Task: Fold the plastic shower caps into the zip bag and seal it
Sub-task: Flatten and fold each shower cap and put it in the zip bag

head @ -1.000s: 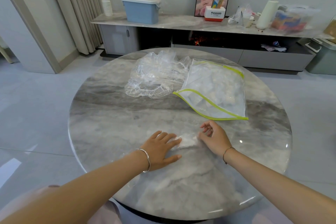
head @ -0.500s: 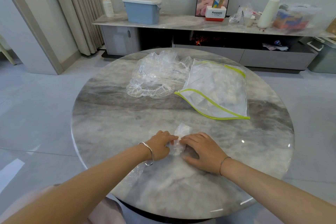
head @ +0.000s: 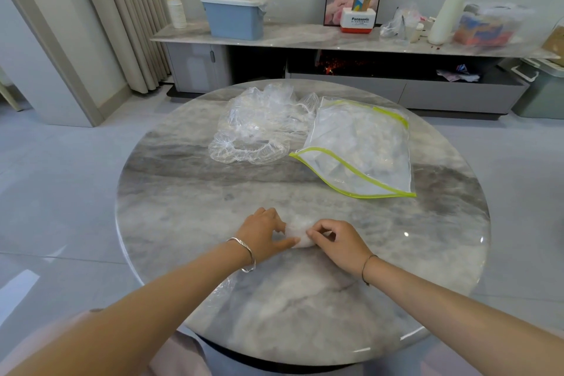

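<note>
Low in the middle of the frame, the fingers [head: 317, 227] of the right hand [head: 340, 243] curl and pinch the right end of a small folded cap [head: 296, 231]. The left hand [head: 261, 233] grips its left end, thumb stretched along the near edge. The cap lies on the surface [head: 183, 214]. Higher, mid-frame, loose caps [head: 259, 131] lie heaped, touching the bag [head: 363, 146] at their right, its green-edged mouth gaping.

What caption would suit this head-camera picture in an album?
Left hand and right hand pinch a shower cap on the table, zip bag beyond.
</note>
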{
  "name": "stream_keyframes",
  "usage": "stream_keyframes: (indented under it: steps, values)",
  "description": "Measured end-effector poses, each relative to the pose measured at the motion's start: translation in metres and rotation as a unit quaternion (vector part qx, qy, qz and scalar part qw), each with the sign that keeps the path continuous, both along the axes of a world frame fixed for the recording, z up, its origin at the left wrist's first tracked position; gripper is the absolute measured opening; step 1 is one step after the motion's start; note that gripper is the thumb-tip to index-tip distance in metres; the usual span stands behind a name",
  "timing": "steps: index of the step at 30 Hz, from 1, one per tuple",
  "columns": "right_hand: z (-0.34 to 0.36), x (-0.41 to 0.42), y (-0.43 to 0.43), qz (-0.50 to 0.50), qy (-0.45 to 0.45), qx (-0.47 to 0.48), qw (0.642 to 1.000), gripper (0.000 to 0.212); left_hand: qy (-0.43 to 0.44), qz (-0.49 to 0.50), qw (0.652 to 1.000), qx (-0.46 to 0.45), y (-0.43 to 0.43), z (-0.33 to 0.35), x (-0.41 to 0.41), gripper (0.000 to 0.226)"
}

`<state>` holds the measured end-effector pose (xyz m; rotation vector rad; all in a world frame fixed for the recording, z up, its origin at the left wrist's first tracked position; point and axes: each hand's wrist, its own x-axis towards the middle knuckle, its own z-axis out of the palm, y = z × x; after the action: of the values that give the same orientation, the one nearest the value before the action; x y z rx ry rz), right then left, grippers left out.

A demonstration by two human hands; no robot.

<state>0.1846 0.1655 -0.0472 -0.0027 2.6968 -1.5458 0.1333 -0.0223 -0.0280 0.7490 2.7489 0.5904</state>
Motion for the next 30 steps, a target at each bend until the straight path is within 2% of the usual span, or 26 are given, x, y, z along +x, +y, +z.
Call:
stream_keyframes:
  steps: [3,5,9,11,14,17,21,22,25,27,29,30]
  values:
    - [-0.003,0.000,-0.003,-0.032,-0.018,-0.037,0.999,0.018,-0.019,0.046,0.999,-0.004,0.006,-0.002,0.000,0.039]
    - [-0.006,0.000,-0.004,-0.052,-0.018,-0.015,0.998,0.017,-0.025,0.065,0.997,-0.019,0.008,-0.004,-0.001,0.047]
    - [-0.008,-0.002,-0.005,-0.094,-0.006,0.043,0.995,0.018,-0.003,0.095,0.995,0.004,0.010,-0.007,-0.003,0.030]
    - [-0.008,-0.005,-0.005,-0.082,-0.015,0.073,0.994,0.023,-0.001,0.109,0.993,0.037,0.010,-0.010,-0.005,0.027]
    - [-0.003,-0.010,-0.007,-0.051,-0.039,0.096,0.993,0.012,-0.027,0.096,0.993,0.065,0.010,-0.013,-0.010,0.039]
    - [0.007,-0.015,-0.006,-0.067,-0.077,-0.022,0.995,0.014,-0.116,0.077,0.983,0.121,0.010,-0.006,-0.015,0.033]
    - [0.027,-0.018,-0.004,-0.081,-0.099,-0.131,0.983,0.006,-0.199,0.109,0.950,0.215,0.012,0.003,-0.020,0.045]
    - [0.031,-0.019,-0.004,-0.098,-0.106,-0.151,0.978,0.004,-0.206,0.119,0.940,0.246,0.015,0.004,-0.021,0.042]
    - [0.036,-0.021,-0.004,-0.125,-0.175,-0.211,0.954,0.035,-0.212,0.158,0.907,0.329,0.025,0.011,-0.019,0.021]
    - [0.039,-0.019,-0.003,-0.109,-0.204,-0.265,0.936,0.046,-0.209,0.162,0.894,0.361,0.033,0.014,-0.017,0.013]
    - [0.041,-0.018,0.000,-0.098,-0.198,-0.311,0.924,0.047,-0.208,0.169,0.887,0.376,0.040,0.016,-0.017,0.013]
    - [0.044,-0.018,0.001,-0.098,-0.188,-0.325,0.921,0.039,-0.213,0.177,0.881,0.383,0.042,0.019,-0.017,0.016]
